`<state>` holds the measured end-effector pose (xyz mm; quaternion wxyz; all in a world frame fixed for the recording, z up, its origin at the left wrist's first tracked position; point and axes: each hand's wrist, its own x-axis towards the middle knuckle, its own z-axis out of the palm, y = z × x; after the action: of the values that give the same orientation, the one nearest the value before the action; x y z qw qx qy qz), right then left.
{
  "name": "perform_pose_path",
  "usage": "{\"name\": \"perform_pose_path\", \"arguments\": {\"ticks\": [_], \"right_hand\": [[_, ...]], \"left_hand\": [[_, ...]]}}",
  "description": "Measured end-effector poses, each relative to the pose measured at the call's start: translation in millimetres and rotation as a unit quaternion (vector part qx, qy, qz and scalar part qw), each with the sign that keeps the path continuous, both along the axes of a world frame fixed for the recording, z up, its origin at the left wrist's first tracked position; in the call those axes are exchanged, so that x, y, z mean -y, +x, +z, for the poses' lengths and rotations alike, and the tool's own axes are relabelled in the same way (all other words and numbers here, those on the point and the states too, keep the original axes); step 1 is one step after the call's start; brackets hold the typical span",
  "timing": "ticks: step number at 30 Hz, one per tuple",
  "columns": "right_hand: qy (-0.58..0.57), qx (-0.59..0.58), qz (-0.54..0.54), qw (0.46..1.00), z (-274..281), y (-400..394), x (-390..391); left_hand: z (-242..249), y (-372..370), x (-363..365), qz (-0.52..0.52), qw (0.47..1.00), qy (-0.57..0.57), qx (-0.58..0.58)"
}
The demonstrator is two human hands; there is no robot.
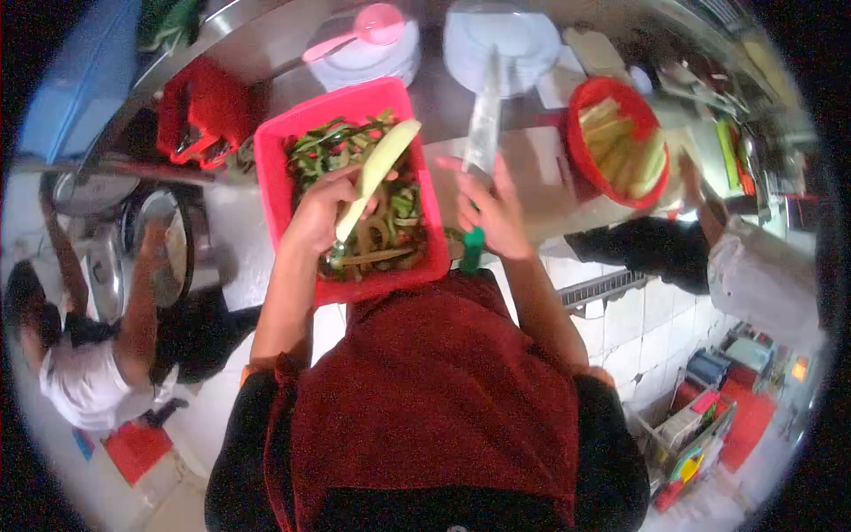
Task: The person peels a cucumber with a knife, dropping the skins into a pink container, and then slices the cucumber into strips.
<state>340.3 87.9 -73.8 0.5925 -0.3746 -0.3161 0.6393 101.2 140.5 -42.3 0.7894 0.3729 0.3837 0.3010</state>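
My left hand (326,208) is closed around a long, pale green peeled vegetable (379,173), held at a slant over a pink rectangular tub (269,191). Dark green peelings and scraps (403,208) fill much of the tub. Just right of the tub, my right hand (496,213) grips a knife (484,129) by its green handle, with the wide blade pointing up and away from me. The blade and the vegetable are apart. Further right, a red round bowl (574,151) holds several pale peeled pieces (625,155).
Stacked white plates (501,44) stand at the back, beside another stack with a pink scoop (381,25) on it. A red basket (199,111) is at the left. One person (97,381) works at the left with round metal lids; another person (767,275) is at the right.
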Motion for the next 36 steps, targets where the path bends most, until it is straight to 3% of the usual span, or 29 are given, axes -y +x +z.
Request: {"name": "perform_pose_path", "arguments": {"ticks": [5, 7, 9, 11, 13, 15, 17, 19, 21, 24, 28, 31, 33, 36], "right_hand": [[0.002, 0.069, 0.117, 0.991, -12.1, -74.7, -45.9], [0.004, 0.032, 0.151, 0.988, -7.1, -92.1, -50.4], [0.085, 0.056, 0.171, 0.980, -1.3, -107.1, -53.3], [0.070, 0.049, 0.202, 0.976, 6.9, -116.8, -50.5], [0.130, 0.143, 0.163, 0.967, 14.5, -128.5, -50.4], [0.120, 0.176, 0.163, 0.963, 35.0, -133.7, -52.1], [0.052, 0.218, 0.216, 0.950, 51.5, -138.7, -56.2], [0.041, 0.185, 0.241, 0.952, 48.2, -139.7, -56.6], [0.077, 0.293, 0.218, 0.928, 41.0, -129.7, -59.5], [-0.045, 0.309, 0.279, 0.908, 81.1, -98.6, -35.4], [-0.056, 0.394, 0.333, 0.855, 115.8, -75.4, -19.1], [-0.018, 0.431, 0.310, 0.847, 117.0, -65.3, -14.8], [0.095, 0.516, 0.304, 0.795, 114.1, -59.3, -14.3], [0.119, 0.554, 0.296, 0.769, 126.4, -60.3, -9.5]], "left_hand": [[-25.9, -38.7, 33.7, 0.071, 0.994, 0.032, 0.081], [-30.4, -46.7, 49.0, 0.044, 0.988, 0.023, 0.149], [-39.6, -51.9, 59.4, 0.018, 0.985, -0.010, 0.169], [-43.0, -60.2, 63.3, -0.027, 0.974, -0.025, 0.225], [-32.9, -59.9, 69.7, 0.049, 0.988, -0.018, 0.145], [-26.3, -54.4, 74.3, 0.106, 0.982, -0.032, 0.151], [-29.2, -56.5, 72.4, 0.167, 0.981, 0.082, -0.055], [-28.2, -57.4, 68.9, 0.175, 0.979, 0.094, -0.033], [-18.8, -57.2, 64.1, 0.233, 0.969, 0.085, 0.011], [-2.7, -47.5, 57.5, 0.313, 0.945, 0.091, -0.018], [5.6, -52.7, 61.1, 0.305, 0.945, 0.119, -0.006], [3.2, -58.3, 62.6, 0.291, 0.949, 0.120, -0.011], [4.0, -56.3, 63.1, 0.296, 0.948, 0.119, -0.010], [9.6, -51.4, 64.9, 0.309, 0.944, 0.113, -0.015]]}}
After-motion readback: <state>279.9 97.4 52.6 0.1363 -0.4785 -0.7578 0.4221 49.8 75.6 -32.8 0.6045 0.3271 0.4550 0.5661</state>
